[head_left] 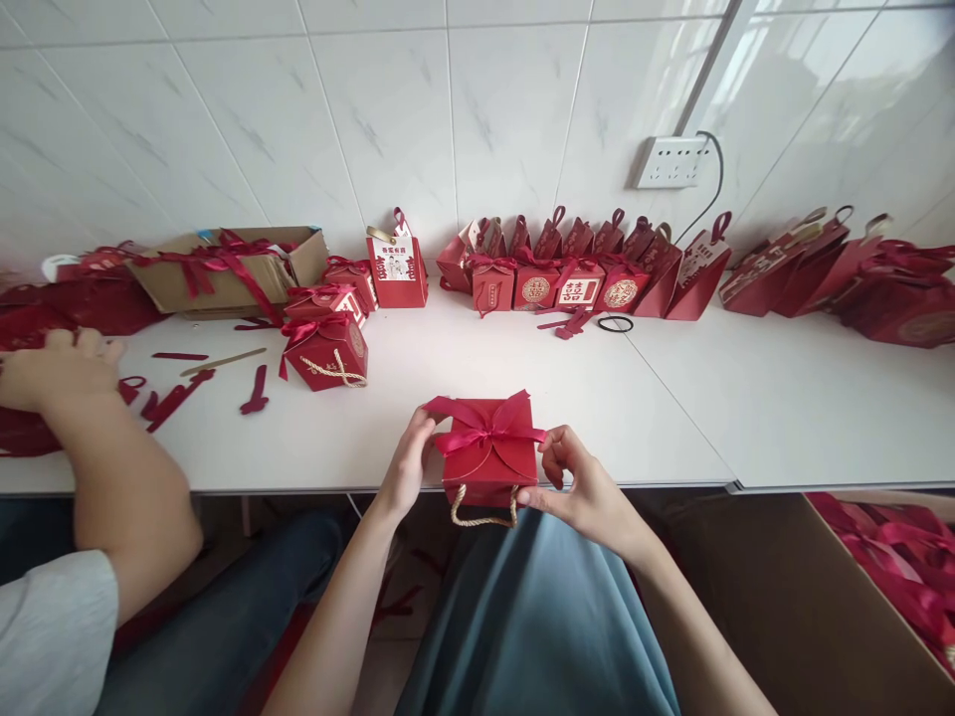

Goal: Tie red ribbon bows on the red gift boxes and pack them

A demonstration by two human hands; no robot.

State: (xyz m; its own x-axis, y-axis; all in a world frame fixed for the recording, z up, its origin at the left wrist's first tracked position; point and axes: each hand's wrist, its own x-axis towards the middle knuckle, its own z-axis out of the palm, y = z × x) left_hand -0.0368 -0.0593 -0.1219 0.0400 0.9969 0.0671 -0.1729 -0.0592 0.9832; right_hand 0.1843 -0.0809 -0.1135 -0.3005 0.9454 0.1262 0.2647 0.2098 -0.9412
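Observation:
A red gift box (490, 472) sits at the table's front edge. A bow of dark pink ribbon (487, 435) is tied over its folded top flaps. From its near side a beige rope handle (483, 519) hangs down. My left hand (408, 462) is closed along the box's left side, its fingertips partly hidden behind the ribbon's left end. At the right side is my right hand (586, 484), with its fingers curled by the ribbon's right tail and the thumb against the box's lower right corner.
Finished-looking red boxes (537, 287) line the tiled wall. A bowed box (328, 350) stands left of centre, before an open cardboard box (224, 273). Loose red strips (256, 391) and a black ring (615, 324) lie about. A co-worker's arm (119, 457) reaches in at left.

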